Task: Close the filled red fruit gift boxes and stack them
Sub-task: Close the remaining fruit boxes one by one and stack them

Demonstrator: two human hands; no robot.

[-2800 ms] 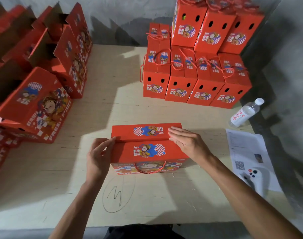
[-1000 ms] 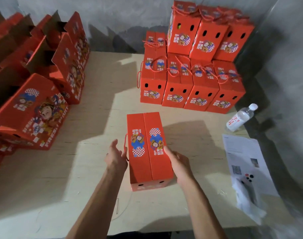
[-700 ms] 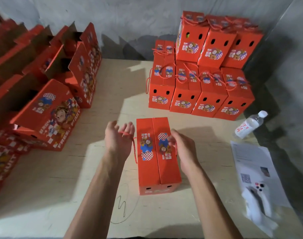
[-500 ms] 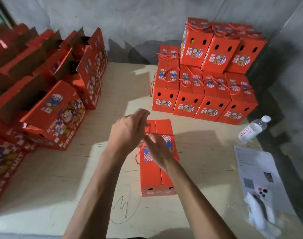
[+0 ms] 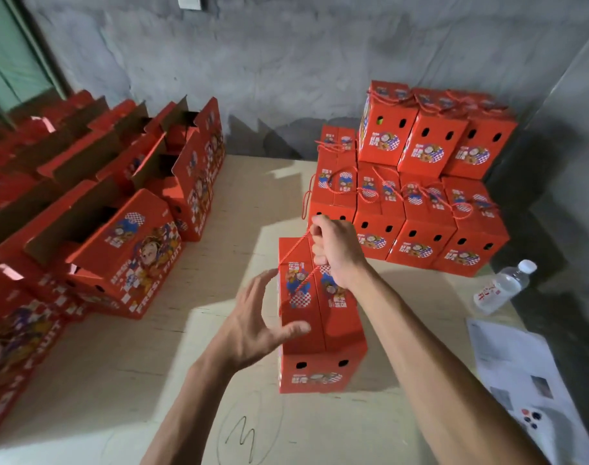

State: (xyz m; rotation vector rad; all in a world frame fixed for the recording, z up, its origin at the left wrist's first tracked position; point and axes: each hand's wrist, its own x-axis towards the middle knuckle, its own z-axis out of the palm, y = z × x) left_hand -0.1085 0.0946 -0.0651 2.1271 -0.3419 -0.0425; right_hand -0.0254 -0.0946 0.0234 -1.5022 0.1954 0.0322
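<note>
Nearest the viewer, a pencilled scribble inside a drawn circle [image 5: 242, 437] is seen on the pale table [image 5: 125, 364], and a white controller [image 5: 538, 427] rests on printed sheets [image 5: 521, 360] at the right edge. Just beyond, the closed red box [image 5: 320, 333] is found upright near the table's middle, its two top flaps meeting along a centre seam. The left hand [image 5: 252, 330] is held spread beside the box's left face, fingers straight, thumb laid on the lid; nothing is gripped by it. The red cord handles [image 5: 294, 250] are gathered in the right hand [image 5: 336, 253], whose fingers are curled tight round them above the lid.

For a clean lift, both cords should be kept together and pulled straight up, so that the flaps are not tugged apart; the side may be steadied by the left palm until the load hangs true. The box is judged best set squarely, edges matched to its neighbours.

Farther off, a water bottle [image 5: 502, 286] lies at right, open unfilled-looking boxes [image 5: 118, 250] are ranged at left, and the finished stack [image 5: 417, 196] is built two tiers high against the wall
</note>
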